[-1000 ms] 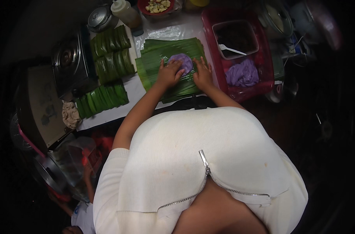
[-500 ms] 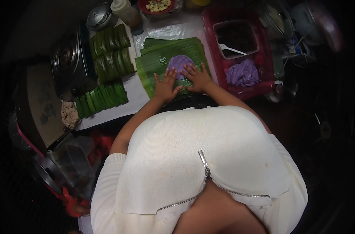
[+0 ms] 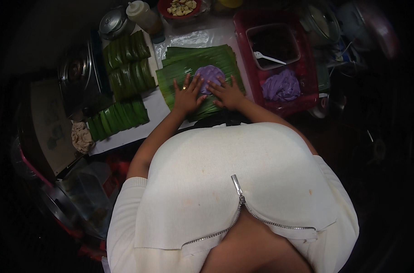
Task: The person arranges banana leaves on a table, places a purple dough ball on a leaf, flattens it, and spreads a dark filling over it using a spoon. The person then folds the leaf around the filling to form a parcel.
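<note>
A round, flattened piece of purple dough [image 3: 210, 75] lies on a stack of green banana leaves [image 3: 174, 82]. Both my hands are on it from the near side. My left hand [image 3: 187, 96], with a ring on one finger, has its fingers spread, the fingertips at the dough's left edge. Over the dough's lower right edge my right hand [image 3: 228, 94] rests with its fingers apart. A larger lump of purple dough [image 3: 281, 85] sits in the red tray [image 3: 274, 107] to the right.
In that tray stands a clear tub [image 3: 270, 45] of dark filling with a white plastic spoon [image 3: 269, 58]. Rows of leaf-wrapped parcels [image 3: 125, 77] lie at left, near a crumpled cloth [image 3: 82, 136]. A squeeze bottle [image 3: 141, 16] and a red bowl [image 3: 179, 14] of pale pieces stand behind.
My left hand has shifted slightly left and nearer to me, its fingers still spread. The right hand has turned a little over the dough's lower edge.
</note>
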